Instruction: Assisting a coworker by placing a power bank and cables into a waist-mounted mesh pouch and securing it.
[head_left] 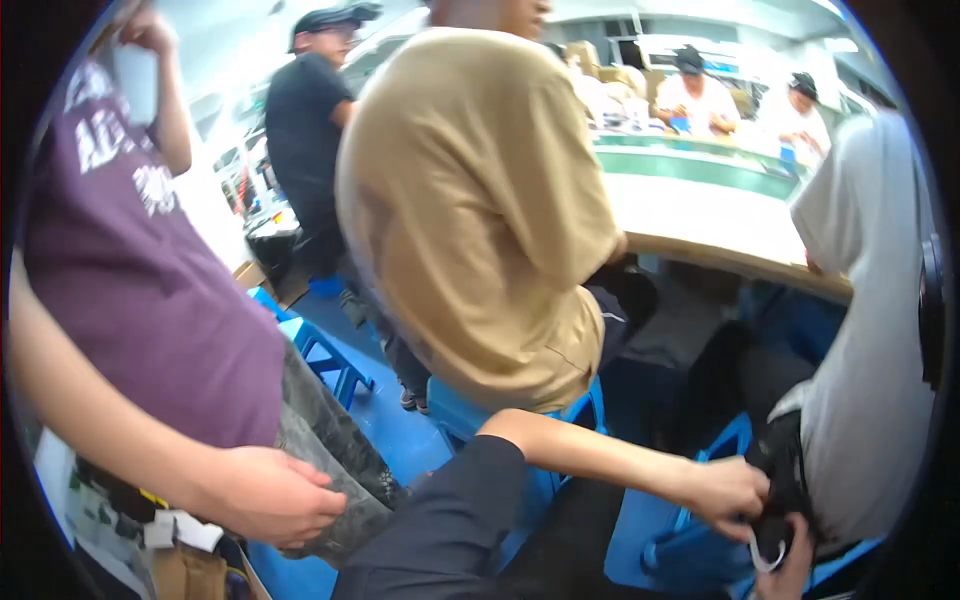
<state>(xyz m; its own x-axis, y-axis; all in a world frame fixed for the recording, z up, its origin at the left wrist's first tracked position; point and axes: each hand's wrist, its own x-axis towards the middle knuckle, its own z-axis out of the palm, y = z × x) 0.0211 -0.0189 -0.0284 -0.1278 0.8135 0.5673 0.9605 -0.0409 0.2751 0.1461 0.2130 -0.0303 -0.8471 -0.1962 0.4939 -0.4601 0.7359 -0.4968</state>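
The scene is crowded around a blue plastic stool [520, 415], on which a person in a tan short-sleeved shirt [470, 200] is seated with the back turned. To the left of the stool, a person in a maroon printed shirt [130, 270] fills the frame edge, and that person's hand [275, 495] hangs low in front of grey patterned trousers [330, 440]. To the right of the stool, a person in a white shirt [870, 330] is seated against the right rim. Beyond the stool, a long curved pale-topped worktable with a wooden edge [700, 225] is seen, with other workers behind it. Between the stool and the maroon shirt, a narrow strip of blue floor [385, 425] is left open. Below and right of the stool, the left hand [725, 490] is closed on a small black pouch-like object with a white cord loop [775, 510], which is held just beside the white shirt. The right hand [790, 570] touches the object from below at the frame edge; whether its fingers are pressed together cannot be told.
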